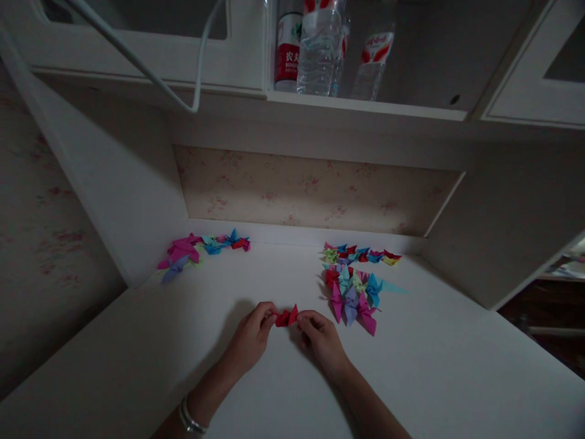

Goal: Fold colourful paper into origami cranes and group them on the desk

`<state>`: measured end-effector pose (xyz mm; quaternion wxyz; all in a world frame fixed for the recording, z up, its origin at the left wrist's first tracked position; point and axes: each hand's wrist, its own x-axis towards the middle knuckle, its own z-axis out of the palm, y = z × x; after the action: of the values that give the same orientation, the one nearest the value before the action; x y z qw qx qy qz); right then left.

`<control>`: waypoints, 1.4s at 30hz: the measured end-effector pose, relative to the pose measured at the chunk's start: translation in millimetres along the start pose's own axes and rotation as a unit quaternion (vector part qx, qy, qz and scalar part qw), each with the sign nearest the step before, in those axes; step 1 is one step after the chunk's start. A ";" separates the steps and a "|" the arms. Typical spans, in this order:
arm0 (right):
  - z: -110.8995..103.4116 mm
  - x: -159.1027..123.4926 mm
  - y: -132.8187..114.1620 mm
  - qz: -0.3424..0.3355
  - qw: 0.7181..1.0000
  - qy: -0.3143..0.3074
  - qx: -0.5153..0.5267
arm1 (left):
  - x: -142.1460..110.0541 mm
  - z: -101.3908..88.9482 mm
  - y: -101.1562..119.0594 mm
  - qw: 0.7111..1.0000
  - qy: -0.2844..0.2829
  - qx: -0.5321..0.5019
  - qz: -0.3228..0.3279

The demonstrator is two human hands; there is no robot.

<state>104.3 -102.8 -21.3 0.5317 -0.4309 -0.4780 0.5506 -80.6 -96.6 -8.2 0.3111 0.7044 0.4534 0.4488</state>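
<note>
A small red origami crane (286,317) is held between my two hands just above the white desk (274,390). My left hand (253,334) pinches its left end between thumb and fingertips. At the crane's right end, the fingers of my right hand (322,339) are closed on it. To the right of my hands lies a cluster of folded paper cranes (351,299) in pink, purple, blue, red and green. Behind it runs a row of more small cranes (361,254). Another group of folded paper pieces (183,249) sits at the back left.
Above the desk is a shelf (365,108) with several plastic bottles (317,55). A white cable or tube (150,76) hangs down in front of the left cabinet door (237,76). Side panels (123,158) close in the desk on the left and right.
</note>
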 end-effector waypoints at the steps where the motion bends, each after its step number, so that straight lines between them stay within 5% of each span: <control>1: -0.2 0.0 0.1 -0.001 1.000 -0.005 0.003 | -0.1 0.0 0.1 1.000 0.006 -0.008 -0.007; 32: 1.2 -2.3 -2.2 -0.010 0.999 -0.014 -0.048 | 3.4 9.9 -9.1 0.992 0.053 -0.081 -0.077; 42: -1.4 -2.3 -0.8 -0.030 0.998 -0.020 -0.055 | 1.4 6.0 3.1 0.992 -0.049 -0.046 -0.105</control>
<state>106.0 -105.0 -20.8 0.5139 -0.4336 -0.5310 0.5157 -73.8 -96.8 -7.5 0.4109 0.6588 0.4878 0.3989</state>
